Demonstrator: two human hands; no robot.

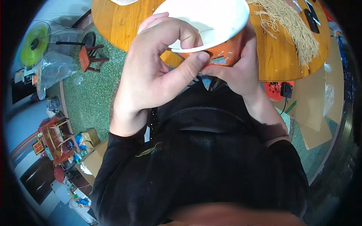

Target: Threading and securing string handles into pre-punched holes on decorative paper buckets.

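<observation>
A round bucket [211,19], white inside and orange with small printed shapes outside, is held tilted over the near edge of the wooden table. My left hand [151,75] pinches its near rim, the thumb outside against the orange wall and the curled index fingertip inside. My right hand [243,73] is wrapped round the bucket's right side from below, its thumb against the lower wall. The bucket's base and most of my right fingers are hidden.
On the round wooden table [117,26] a heap of beige cord [290,28] lies to the right, beside a black phone-like object [312,19]. Cardboard sheets [309,105] stand at the right. On the left are a wooden stool [88,60] and a green fan [34,44].
</observation>
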